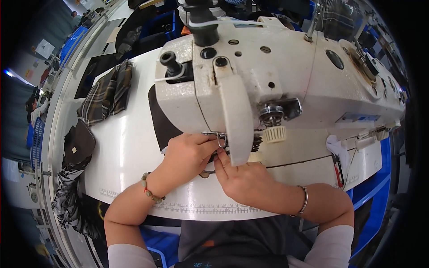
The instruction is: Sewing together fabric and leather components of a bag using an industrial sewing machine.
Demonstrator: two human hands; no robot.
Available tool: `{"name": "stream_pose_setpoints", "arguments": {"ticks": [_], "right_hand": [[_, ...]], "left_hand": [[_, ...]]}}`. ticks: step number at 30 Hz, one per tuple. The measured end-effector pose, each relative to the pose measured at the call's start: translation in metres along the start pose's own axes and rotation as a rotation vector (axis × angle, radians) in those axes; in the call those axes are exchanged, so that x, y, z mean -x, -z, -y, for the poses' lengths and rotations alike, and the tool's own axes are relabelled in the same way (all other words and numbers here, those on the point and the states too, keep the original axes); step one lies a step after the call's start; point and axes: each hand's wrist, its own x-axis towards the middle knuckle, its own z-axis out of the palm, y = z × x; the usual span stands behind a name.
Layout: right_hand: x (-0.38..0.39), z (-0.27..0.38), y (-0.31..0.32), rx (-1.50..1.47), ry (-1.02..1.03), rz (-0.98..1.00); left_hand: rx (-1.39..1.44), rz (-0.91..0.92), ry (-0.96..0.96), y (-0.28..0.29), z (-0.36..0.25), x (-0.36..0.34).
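A white sewing machine stands over the pale work table, its head directly beyond my hands. My left hand is at the needle area, thumb and fingers drawn together beside the metal presser parts. From the right, my right hand meets it there, its fingertips closed near the left fingertips. What the fingers grip is too small and covered to make out. A dark cloth piece lies flat on the table behind my left hand, partly hidden under the machine head.
Folded plaid cloth lies on the table's left side. Dark cloth and shiny striped cloth hang over the left edge. A white rag and a red-and-black tool lie right. A blue bin is beside the table; another person sits far left.
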Motion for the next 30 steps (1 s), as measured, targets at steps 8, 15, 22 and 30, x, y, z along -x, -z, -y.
{"name": "stream_pose_setpoints", "arguments": {"ticks": [8, 15, 22, 30], "right_hand": [[0.002, 0.004, -0.005, 0.017, -0.025, 0.024], [-0.001, 0.002, -0.001, 0.041, -0.053, -0.001], [-0.001, -0.003, -0.003, 0.006, -0.086, 0.007], [0.001, -0.003, -0.014, -0.015, -0.1, -0.039]], "left_hand": [[-0.082, 0.033, -0.117, 0.006, -0.009, -0.001], [-0.1, 0.016, -0.1, 0.005, -0.012, -0.003], [-0.108, 0.083, -0.077, 0.0, -0.01, -0.001], [-0.093, 0.084, -0.045, 0.0, -0.009, 0.0]]}}
